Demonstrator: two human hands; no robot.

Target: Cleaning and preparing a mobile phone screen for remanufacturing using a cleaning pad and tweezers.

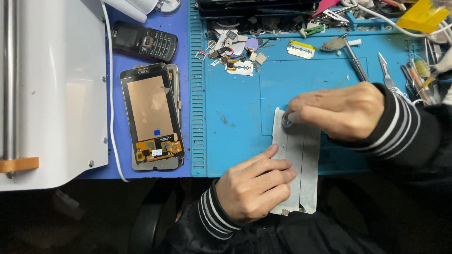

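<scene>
A flat white phone-shaped panel lies on the blue work mat near its front edge. My left hand presses down on the panel's lower left part, fingers curled over it. My right hand rests on the panel's upper end, its fingertips pinched at the top left corner on something small that I cannot make out. Both wrists wear black sleeves with white stripes.
A disassembled phone screen with copper backing lies left of the mat, and a black keypad phone sits behind it. A white machine fills the left side. Small parts, a brush, tweezers and tools crowd the mat's far edge.
</scene>
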